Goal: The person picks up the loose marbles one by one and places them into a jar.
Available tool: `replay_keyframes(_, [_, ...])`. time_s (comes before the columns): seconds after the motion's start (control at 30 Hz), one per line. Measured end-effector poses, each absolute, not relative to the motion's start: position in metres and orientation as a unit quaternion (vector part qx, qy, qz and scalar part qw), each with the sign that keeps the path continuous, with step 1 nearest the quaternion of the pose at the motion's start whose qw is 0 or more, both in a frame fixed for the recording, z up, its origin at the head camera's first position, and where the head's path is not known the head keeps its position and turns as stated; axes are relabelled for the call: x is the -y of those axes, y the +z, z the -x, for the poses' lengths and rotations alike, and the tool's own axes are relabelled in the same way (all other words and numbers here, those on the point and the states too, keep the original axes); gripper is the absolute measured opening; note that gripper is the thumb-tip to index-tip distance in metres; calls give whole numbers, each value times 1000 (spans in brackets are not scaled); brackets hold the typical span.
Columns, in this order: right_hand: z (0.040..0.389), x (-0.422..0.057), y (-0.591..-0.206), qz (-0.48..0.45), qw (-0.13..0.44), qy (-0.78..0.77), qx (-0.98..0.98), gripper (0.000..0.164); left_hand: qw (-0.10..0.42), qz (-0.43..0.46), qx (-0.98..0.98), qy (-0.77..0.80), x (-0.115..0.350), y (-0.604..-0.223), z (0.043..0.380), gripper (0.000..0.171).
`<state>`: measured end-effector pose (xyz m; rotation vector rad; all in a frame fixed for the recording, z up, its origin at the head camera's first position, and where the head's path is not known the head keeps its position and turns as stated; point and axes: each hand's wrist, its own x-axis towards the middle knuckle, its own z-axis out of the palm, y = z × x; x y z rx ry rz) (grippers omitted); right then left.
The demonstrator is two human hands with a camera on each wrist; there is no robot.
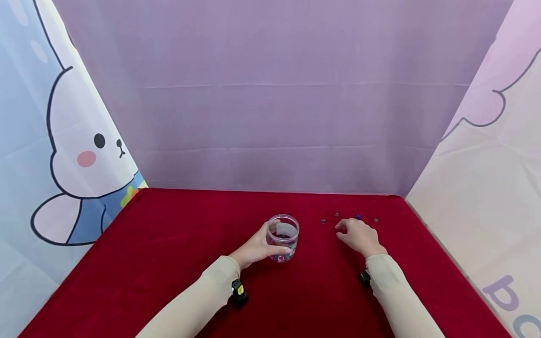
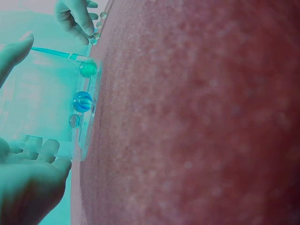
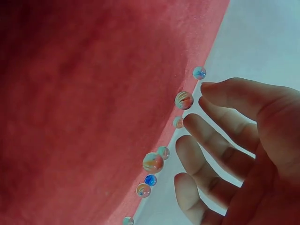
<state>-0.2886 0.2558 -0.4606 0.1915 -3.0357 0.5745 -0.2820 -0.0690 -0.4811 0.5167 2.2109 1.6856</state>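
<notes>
The gathering of marbles is judged to be only partly done. Several marbles point(image 2: 82, 101) are already contained in the transparent plastic cup point(image 1: 285, 237), which is held by the left grip point(image 1: 257, 248), its fingers being curled around the wall. On the red-covered counter point(image 1: 190, 225), loose marbles point(image 1: 323, 220) are left to be collected, between two and three o'clock from the cup. The right grip point(image 1: 359, 235) is placed just beside them; its fingers are spread and loosely bent, and nothing is seen between them. Four loose marbles are shown in the head view but eight in the right wrist view, so some are probably covered by this grip. One is cut off at six o'clock there. The marbles inside the cup cannot be counted exactly, because its lower part is crossed by the left thumb.
</notes>
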Motion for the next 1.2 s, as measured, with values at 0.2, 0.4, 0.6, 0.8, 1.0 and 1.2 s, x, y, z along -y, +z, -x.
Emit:
replay_keyframes(0.2, [287,-256,-459,-67,10,187,980,26,154,-184,-772,588,68,-478,280,96])
replay_keyframes(0.4, [288,-256,-458,-74,12,181,981,22,153,-183,-770,592,67,-476,279,94])
replay_keyframes(0.6, [286,-257,-458,-74,4,173,982,22,155,-184,-765,597,66,-477,279,93])
replay_keyframes(0.8, [286,-257,-461,-69,3,174,982,15,155,-188,-766,595,67,-479,277,94])
replay_keyframes(1.0, [286,-256,-462,-68,11,171,983,13,153,-189,-765,596,67,-479,277,93])
replay_keyframes(1.2, [287,-256,-460,-72,11,164,984,12,156,-187,-765,597,67,-478,279,94])
